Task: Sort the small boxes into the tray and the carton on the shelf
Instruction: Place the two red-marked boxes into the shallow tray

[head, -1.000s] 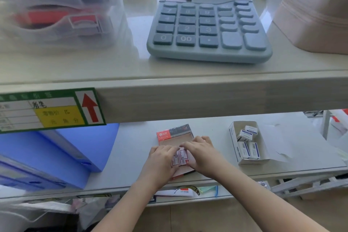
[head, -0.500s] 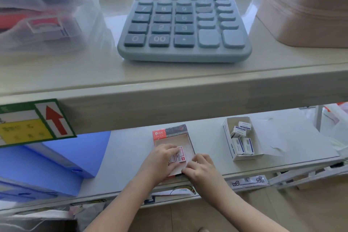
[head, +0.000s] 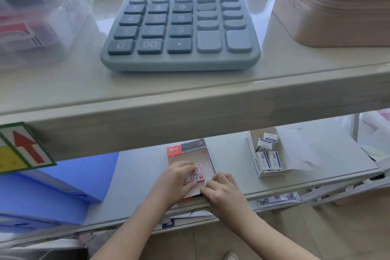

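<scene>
On the lower shelf lies a shallow cardboard tray (head: pixel 205 155) with a red label at its far edge. Small red-and-white boxes (head: pixel 197 172) lie in its near left part. My left hand (head: pixel 176 179) rests on them, fingers pressing them down. My right hand (head: pixel 221 188) touches the tray's near right corner with bent fingers. To the right stands an open white carton (head: pixel 252 160) holding several small white-and-blue boxes (head: pixel 268 159), two upright at its far end and two lying side by side nearer me.
A grey-blue calculator (head: pixel 181 23) sits on the upper shelf (head: pixel 190 112), with a beige case (head: pixel 337 2) to its right and clear plastic bins (head: pixel 31 12) to its left. Blue folders (head: pixel 52 186) lie left on the lower shelf. The carton's flap (head: pixel 306 150) spreads right.
My right hand has drawn back from the boxes to the tray's near right corner. My left hand stays on the red-and-white boxes. The camera has moved closer and shifted left.
</scene>
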`<state>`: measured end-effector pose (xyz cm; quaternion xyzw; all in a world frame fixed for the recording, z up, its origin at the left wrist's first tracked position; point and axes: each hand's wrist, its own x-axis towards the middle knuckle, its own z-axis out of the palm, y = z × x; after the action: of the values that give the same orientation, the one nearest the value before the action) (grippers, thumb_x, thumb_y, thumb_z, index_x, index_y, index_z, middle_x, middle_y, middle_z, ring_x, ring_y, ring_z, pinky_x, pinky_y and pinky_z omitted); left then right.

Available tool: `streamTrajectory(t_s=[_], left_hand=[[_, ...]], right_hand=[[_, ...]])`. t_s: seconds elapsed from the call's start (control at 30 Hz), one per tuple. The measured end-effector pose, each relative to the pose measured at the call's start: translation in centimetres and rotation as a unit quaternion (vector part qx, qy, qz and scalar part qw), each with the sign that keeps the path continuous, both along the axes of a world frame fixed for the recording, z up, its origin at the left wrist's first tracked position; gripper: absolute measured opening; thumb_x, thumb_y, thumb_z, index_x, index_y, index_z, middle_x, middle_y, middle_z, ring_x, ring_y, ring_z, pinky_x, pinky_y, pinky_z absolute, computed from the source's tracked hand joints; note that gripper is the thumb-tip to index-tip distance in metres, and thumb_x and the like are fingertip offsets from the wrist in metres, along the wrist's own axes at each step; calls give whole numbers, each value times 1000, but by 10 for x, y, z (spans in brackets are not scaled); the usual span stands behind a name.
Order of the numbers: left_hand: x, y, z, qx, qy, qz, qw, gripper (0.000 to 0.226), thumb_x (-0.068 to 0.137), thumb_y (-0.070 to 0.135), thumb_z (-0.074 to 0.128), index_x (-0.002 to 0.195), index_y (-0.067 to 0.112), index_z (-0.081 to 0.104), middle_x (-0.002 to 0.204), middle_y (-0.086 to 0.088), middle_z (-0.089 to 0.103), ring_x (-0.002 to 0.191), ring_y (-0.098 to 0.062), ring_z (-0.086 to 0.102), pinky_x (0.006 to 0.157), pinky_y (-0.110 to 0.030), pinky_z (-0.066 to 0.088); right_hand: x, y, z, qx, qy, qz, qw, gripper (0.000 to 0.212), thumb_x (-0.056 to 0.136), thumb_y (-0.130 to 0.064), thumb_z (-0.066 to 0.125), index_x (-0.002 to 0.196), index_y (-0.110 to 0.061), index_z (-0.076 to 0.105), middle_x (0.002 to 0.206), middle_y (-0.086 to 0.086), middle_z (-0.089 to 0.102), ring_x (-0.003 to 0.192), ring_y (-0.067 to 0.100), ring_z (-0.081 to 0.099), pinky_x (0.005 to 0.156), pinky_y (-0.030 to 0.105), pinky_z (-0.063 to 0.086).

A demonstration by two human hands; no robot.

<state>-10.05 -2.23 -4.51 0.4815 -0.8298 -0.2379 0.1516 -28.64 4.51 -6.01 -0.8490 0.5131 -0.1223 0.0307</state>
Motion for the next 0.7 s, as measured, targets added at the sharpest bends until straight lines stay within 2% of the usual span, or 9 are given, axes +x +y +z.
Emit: streamTrajectory(t_s=[0.13, 0.23, 0.3, 0.37, 0.5, 0.6, 0.7], left_hand=[[0, 1, -2, -7, 3, 3, 1000, 43, 83, 29, 72, 124, 19, 63, 130, 4, 60, 120, -13, 51, 102, -18, 34], [-1, 2, -4, -8, 4, 4, 1000, 46, 83, 28, 72, 127, 19, 60, 131, 2, 58, 122, -15, 50, 105, -27, 39], [-1, 5, -4, -14, 6, 6, 1000, 52, 84, 32, 71, 131, 19, 55, 138, 0, 52, 128, -16, 46, 107, -35, 39], [2, 13, 1, -32, 26, 31, 999, 55, 86, 39, 67, 135, 19, 50, 145, 1, 44, 134, -14, 38, 111, -35, 34], [19, 39, 6, -58, 28, 116, 991, 68, 82, 53, 65, 139, 22, 44, 147, 4, 38, 136, -15, 34, 111, -35, 32], [27, 55, -2, -1, -9, 135, 991, 79, 77, 60, 67, 142, 28, 37, 153, 5, 30, 138, -16, 29, 111, -35, 31], [29, 55, -7, -2, -7, 133, 991, 75, 79, 49, 71, 143, 26, 37, 155, 6, 27, 140, -13, 28, 111, -31, 29]], right_hand=[[1, 0, 1, 8, -1, -7, 1000, 24, 62, -5, 69, 77, -20, 58, 74, -7, 58, 80, 22, 49, 76, 33, 34], [2, 2, 5, 13, -16, -7, 1000, 13, 75, -14, 67, 84, -21, 60, 84, -5, 60, 85, 22, 49, 80, 34, 39], [1, 5, 12, 17, -66, -25, 997, 13, 85, -27, 59, 97, -24, 62, 100, -3, 60, 93, 19, 50, 85, 33, 40], [-1, 6, 18, 19, -132, -81, 988, 23, 88, -33, 59, 109, -23, 62, 108, 0, 56, 96, 17, 51, 86, 30, 40], [-9, -3, 23, 90, -216, -229, 945, 37, 92, -34, 57, 125, -18, 55, 97, -5, 55, 91, 12, 52, 84, 28, 46], [-9, -10, 20, 160, -222, -238, 932, 33, 95, -31, 54, 125, -19, 59, 87, -10, 55, 81, 8, 53, 77, 22, 44], [-4, -13, 16, 153, -227, -232, 933, 28, 95, -24, 54, 121, -16, 62, 86, -9, 53, 76, 8, 53, 72, 20, 40]])
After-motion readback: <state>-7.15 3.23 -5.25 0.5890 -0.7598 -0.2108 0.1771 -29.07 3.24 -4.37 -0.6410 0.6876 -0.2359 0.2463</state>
